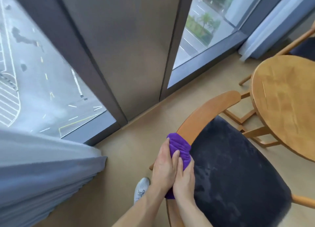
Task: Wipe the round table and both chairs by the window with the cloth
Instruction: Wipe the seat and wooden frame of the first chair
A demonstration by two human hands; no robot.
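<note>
A purple cloth is wrapped over the curved wooden backrest of the near chair, whose dark seat cushion fills the lower right. My left hand grips the cloth from the outer side of the rail. My right hand grips it from the seat side, and the two hands touch. The round wooden table stands to the right. Part of a second chair shows behind the table at the upper right.
Floor-to-ceiling windows with a dark frame post run along the far side. Grey curtains hang at the lower left and the upper right. My white shoe stands on the beige floor.
</note>
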